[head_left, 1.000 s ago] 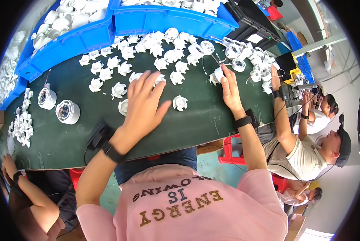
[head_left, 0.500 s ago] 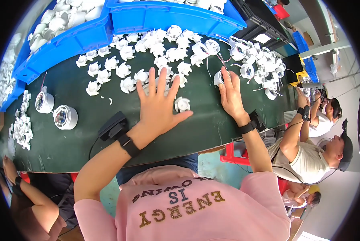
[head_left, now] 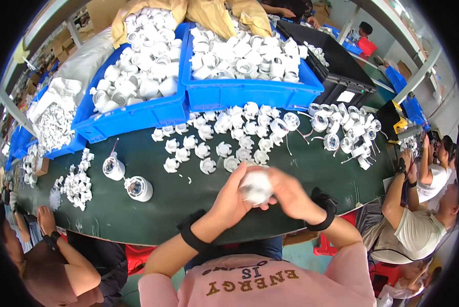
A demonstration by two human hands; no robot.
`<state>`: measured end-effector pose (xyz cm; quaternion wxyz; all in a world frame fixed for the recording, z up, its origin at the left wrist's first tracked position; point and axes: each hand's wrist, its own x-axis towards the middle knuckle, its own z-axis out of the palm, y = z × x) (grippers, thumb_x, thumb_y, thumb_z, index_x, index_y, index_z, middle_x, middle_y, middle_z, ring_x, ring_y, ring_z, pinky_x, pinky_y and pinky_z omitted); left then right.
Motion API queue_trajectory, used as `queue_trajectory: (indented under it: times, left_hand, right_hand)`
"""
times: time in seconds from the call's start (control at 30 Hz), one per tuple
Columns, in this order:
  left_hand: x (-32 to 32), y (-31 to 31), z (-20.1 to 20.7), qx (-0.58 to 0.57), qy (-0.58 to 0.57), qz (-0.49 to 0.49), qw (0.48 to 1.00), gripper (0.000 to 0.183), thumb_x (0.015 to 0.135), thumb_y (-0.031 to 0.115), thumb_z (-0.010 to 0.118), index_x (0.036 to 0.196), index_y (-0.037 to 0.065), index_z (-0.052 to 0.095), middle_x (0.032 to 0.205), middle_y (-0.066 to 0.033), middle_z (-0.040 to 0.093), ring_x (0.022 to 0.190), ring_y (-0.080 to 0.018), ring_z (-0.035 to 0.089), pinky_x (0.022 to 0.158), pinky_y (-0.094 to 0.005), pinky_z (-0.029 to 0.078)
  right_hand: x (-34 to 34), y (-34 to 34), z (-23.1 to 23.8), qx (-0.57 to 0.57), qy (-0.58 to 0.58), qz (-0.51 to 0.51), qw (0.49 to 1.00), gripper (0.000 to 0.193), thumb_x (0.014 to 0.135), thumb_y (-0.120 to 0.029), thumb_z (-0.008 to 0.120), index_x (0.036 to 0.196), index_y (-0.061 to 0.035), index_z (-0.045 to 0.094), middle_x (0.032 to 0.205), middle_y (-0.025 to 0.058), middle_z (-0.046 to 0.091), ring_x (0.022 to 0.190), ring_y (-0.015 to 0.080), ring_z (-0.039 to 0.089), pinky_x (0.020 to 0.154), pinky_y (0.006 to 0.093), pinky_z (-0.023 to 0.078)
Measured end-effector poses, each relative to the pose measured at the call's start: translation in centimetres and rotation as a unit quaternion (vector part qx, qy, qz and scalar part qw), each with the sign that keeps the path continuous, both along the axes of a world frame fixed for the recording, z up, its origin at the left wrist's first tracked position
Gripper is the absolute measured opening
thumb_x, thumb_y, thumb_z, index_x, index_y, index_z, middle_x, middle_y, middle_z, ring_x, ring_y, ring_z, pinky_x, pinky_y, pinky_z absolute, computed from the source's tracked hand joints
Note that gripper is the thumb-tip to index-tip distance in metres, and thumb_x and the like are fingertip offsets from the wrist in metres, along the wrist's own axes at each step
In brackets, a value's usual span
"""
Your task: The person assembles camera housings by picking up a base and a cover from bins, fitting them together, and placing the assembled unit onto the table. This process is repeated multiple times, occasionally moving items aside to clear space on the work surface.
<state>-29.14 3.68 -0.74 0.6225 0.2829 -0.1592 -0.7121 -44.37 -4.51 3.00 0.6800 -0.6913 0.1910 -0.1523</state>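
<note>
My left hand (head_left: 230,198) and my right hand (head_left: 292,198) meet over the front of the table around a white round fan part (head_left: 256,188). The left thumb and fingers wrap its left side. Against its right side my right hand is curled, smeared by motion. The part itself is blurred, so its details do not show. Just beyond the hands lie several small white bladed fan wheels (head_left: 208,166), spread up to the blue bins. White round motor units (head_left: 332,141) with thin wires are heaped farther right.
Blue bins (head_left: 252,94) of white plastic parts line the back, with a black crate (head_left: 337,77) at their right. Two larger white cylindrical units (head_left: 139,189) stand at left beside a pile of small white pieces (head_left: 78,185). Other people sit at both sides.
My left hand has lifted off the fan wheels. My right hand has come left from beside the motor units, and both now hold one white part. The view has tilted up, showing more of the bins.
</note>
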Motion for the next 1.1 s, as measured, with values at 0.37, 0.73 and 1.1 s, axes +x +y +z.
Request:
queue_trajectory:
  times: [0.37, 0.73, 1.1]
  left_hand:
    - [4.8, 6.4, 1.5, -0.016, -0.075, 0.108, 0.991, 0.059, 0.093, 0.032, 0.051, 0.135, -0.007, 0.036, 0.125, -0.0224, 0.052, 0.116, -0.0322, 0.053, 0.099, -0.0395, 0.043]
    - [7.2, 7.2, 1.6, 0.015, -0.194, 0.148, 0.97, 0.052, 0.099, 0.039, 0.04, 0.129, -0.001, 0.05, 0.097, -0.0023, 0.062, 0.078, -0.005, 0.052, 0.059, -0.0203, 0.035]
    - [3.1, 5.1, 2.9, -0.076, -0.284, 0.254, 0.922, 0.04, 0.094, 0.037, 0.043, 0.112, 0.001, 0.048, 0.086, -0.0091, 0.059, 0.063, -0.012, 0.056, 0.048, -0.023, 0.041]
  right_hand:
    - [22.9, -26.4, -1.5, -0.52, -0.064, -0.071, 0.849, 0.025, 0.079, -0.007, 0.055, 0.101, -0.0032, 0.067, 0.095, 0.0154, 0.067, 0.088, 0.0265, 0.063, 0.08, 0.0378, 0.048]
    - [17.5, -19.4, 4.0, -0.539, 0.189, -0.167, 0.804, 0.058, 0.073, -0.049, 0.075, 0.095, 0.0037, 0.063, 0.08, 0.0139, 0.064, 0.07, 0.0222, 0.06, 0.063, 0.0333, 0.047]
    - [6.6, 4.7, 2.1, -0.344, -0.082, -0.057, 0.934, 0.035, 0.098, -0.029, 0.045, 0.099, 0.0062, 0.05, 0.102, 0.0206, 0.052, 0.086, 0.0218, 0.052, 0.074, 0.0299, 0.043]
